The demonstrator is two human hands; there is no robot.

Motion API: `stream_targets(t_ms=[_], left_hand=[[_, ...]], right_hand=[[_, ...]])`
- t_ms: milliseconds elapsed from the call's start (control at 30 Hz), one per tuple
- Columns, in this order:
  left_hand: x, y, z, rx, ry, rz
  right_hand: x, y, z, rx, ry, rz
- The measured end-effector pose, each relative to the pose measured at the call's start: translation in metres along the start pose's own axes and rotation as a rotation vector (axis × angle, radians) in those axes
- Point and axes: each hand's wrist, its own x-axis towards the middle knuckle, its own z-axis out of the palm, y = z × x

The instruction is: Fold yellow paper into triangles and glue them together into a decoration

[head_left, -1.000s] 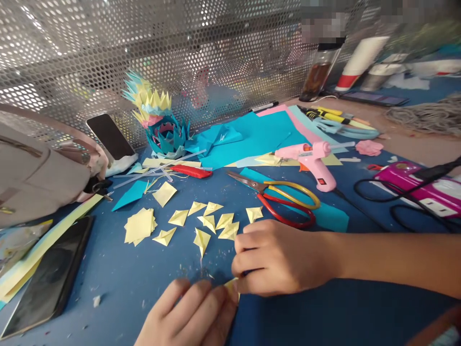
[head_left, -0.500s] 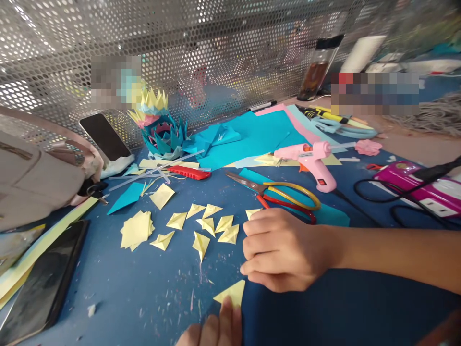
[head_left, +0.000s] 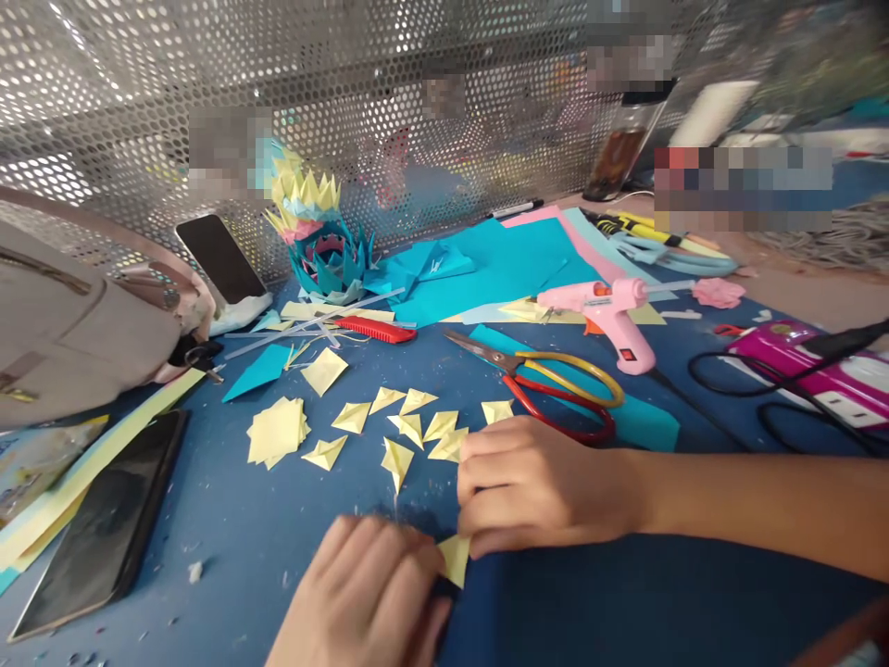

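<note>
A small folded piece of yellow paper (head_left: pixel 457 560) lies at the near side of the blue table, between my two hands. My left hand (head_left: pixel 368 593) is closed at its left edge, fingers curled, hiding part of it. At the upper right corner, my right hand (head_left: pixel 534 486) is also closed on the paper, its thumb hidden. Beyond them are several folded yellow paper pieces (head_left: pixel 397 463) and a stack of yellow paper squares (head_left: pixel 276 433). One more yellow square (head_left: pixel 324 372) lies behind the stack.
Scissors (head_left: pixel 528 364), a pink glue gun (head_left: pixel 611 310) and a red utility knife (head_left: pixel 375 329) lie further back. Behind stands a blue, yellow paper model (head_left: pixel 330 255). Phone (head_left: pixel 104 528) and bag (head_left: pixel 76 315) are left; a purple power strip (head_left: pixel 812 361) is right.
My left hand has moved up and forward from the bottom edge, curling over the paper. My right hand has come slightly down to the paper's corner. The view has shifted a little.
</note>
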Motion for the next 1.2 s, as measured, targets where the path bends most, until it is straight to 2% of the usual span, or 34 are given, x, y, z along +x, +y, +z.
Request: stream_targets(t_ms=[67, 167, 367, 433, 533, 633, 700, 1033, 1133, 1200], left_hand=[[0.007, -0.011, -0.004, -0.143, -0.056, -0.138], [0.014, -0.017, -0.003, -0.229, -0.12, -0.326], [0.023, -0.011, -0.001, -0.311, -0.134, -0.483], [0.023, -0.009, -0.002, -0.322, -0.142, -0.546], [0.022, -0.008, -0.003, -0.316, -0.165, -0.605], [0.022, -0.007, -0.005, -0.291, -0.171, -0.604], [0.024, -0.007, -0.005, -0.281, -0.17, -0.589], [0.029, -0.009, 0.002, -0.199, -0.073, -0.513], [0.029, -0.008, 0.003, -0.165, -0.046, -0.462], [0.029, -0.008, 0.003, -0.14, -0.024, -0.413]], right_hand=[[0.002, 0.0, 0.001, 0.068, 0.0, 0.049], [0.006, -0.002, 0.002, 0.165, 0.025, 0.15], [0.009, -0.008, 0.007, 0.254, 0.054, 0.294], [0.007, -0.009, 0.006, 0.22, 0.069, 0.277], [0.003, -0.012, 0.005, 0.07, 0.093, 0.127], [-0.001, -0.013, 0.004, -0.088, 0.042, -0.036], [-0.002, -0.013, 0.004, -0.135, 0.003, -0.069], [0.0, -0.014, 0.002, -0.084, -0.043, -0.034], [-0.001, -0.014, 0.003, -0.06, -0.015, -0.019], [-0.001, -0.012, 0.005, -0.015, 0.052, 0.028]])
